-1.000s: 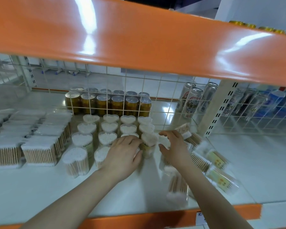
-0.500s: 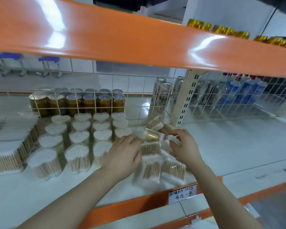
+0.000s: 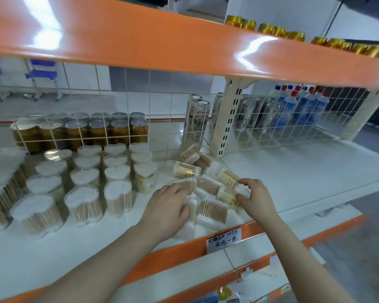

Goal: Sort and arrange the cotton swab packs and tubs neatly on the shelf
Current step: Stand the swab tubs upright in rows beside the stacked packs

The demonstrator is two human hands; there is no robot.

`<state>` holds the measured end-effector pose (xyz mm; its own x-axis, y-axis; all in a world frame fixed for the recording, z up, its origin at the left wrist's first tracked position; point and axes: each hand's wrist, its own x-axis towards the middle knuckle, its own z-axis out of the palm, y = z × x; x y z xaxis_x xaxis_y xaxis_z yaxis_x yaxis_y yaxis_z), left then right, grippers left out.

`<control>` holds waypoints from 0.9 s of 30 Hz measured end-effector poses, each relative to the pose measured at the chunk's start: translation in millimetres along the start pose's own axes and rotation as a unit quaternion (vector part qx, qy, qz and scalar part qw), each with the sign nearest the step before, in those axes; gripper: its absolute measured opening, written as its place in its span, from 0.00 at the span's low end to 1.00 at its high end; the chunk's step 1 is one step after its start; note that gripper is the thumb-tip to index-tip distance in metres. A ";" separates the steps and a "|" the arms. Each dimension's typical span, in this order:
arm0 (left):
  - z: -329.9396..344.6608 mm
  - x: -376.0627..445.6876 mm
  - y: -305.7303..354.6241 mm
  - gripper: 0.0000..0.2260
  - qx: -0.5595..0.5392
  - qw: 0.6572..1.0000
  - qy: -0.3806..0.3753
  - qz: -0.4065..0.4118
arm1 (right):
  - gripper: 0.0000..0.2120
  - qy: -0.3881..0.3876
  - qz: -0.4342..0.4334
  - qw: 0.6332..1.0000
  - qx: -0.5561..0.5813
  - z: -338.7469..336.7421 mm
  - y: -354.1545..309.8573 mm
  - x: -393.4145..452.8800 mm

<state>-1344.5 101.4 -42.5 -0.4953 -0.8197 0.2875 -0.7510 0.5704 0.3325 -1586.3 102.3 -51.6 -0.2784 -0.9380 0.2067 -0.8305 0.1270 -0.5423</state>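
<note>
Two hands work a loose heap of swab packs (image 3: 210, 209) on the white shelf (image 3: 293, 171), just right of the ranked heart-shaped tubs (image 3: 117, 199). In the head view, the left hand (image 3: 165, 209) lies palm-down over the heap's left edge, fingers lightly curled on a pack. The right hand (image 3: 257, 197) pinches a small yellow-labelled pack (image 3: 228, 195) at the heap's right edge. Sorting the heap looks to be the step in hand (the tubs seem done). Next, I judge, packs need squaring into rows beside the tubs.
</note>
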 end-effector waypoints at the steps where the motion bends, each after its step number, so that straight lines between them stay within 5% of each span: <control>1: 1.3 0.4 0.8 0.23 -0.001 1.000 0.001 0.000 | 0.21 -0.013 0.011 1.000 -0.009 -0.3 2.6 -1.0; 16: 3.3 -1.6 7.0 0.17 -0.002 1.000 0.005 -0.011 | 0.21 -0.084 0.062 0.994 -0.039 0.8 15.5 -12.1; 27: -7.4 -10.3 7.7 0.18 -0.006 0.999 -0.009 -0.031 | 0.23 -0.018 0.042 0.999 0.003 -18.4 8.1 -16.0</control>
<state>-1342.0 114.6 -36.2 -0.4556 -0.8541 0.2509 -0.7755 0.5192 0.3592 -1597.4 124.3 -44.3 -0.3302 -0.9347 0.1314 -0.8022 0.2045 -0.5609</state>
